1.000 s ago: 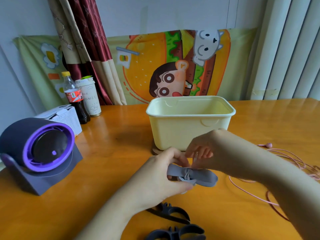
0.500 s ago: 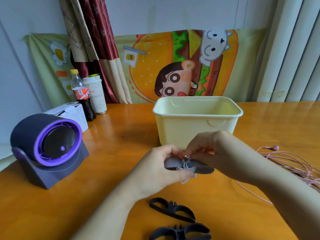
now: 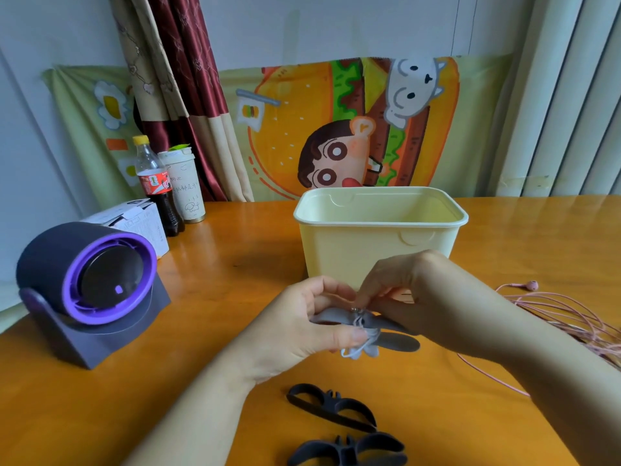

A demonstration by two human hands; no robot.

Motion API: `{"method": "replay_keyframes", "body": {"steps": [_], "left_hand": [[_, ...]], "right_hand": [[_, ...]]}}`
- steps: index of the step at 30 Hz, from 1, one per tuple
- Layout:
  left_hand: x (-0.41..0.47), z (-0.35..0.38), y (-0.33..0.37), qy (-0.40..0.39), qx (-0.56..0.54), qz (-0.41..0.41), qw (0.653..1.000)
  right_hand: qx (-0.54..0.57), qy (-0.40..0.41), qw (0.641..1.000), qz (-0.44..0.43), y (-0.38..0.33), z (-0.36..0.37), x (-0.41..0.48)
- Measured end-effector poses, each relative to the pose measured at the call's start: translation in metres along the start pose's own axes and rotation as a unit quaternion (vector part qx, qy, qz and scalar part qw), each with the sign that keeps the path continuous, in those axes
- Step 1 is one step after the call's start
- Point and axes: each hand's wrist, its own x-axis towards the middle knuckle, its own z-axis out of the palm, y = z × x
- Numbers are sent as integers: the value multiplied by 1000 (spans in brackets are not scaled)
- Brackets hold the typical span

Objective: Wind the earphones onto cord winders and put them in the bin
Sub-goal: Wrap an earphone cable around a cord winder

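My left hand (image 3: 302,327) grips a grey cord winder (image 3: 386,334) with a white earphone cord (image 3: 358,349) wrapped around its middle. My right hand (image 3: 420,297) pinches the cord's metal plug at the winder's centre. Both hands hover above the table just in front of the pale yellow bin (image 3: 379,243), which looks empty. Two dark winders (image 3: 331,406) (image 3: 349,452) lie on the table below my hands. Pink earphones (image 3: 551,307) lie loose at the right.
A purple and dark fan-like device (image 3: 90,287) stands at the left. Behind it are a white box (image 3: 134,220), a cola bottle (image 3: 156,186) and a paper cup (image 3: 184,186). The orange wooden table (image 3: 218,264) ends at a wall with a curtain and cartoon cloth.
The winder has tilted, and a loop of white cord now hangs below it. My right fingers have moved onto the plug at its centre. The camera view has shifted slightly.
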Motion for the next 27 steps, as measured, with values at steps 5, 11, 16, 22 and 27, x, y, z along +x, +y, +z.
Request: {"method": "replay_keyframes", "body": {"steps": [5,11,16,22,27], "left_hand": [[0,-4,-1,-7,-30,4,1000],[2,-8,-5,-22,-127,-24,991],[4,-8,-7,-47,-152,-22,987],[5,-9,-7,1,-207,-35,978],[11,9,-10,73,-372,-53,924]], "right_hand": [[23,0,999,-37,-2,-1,-4],[-31,-4,998,-52,-2,3,2],[-1,16,996,-91,3,5,1],[-1,53,991,-119,2,7,1],[2,109,987,-116,8,7,1]]}}
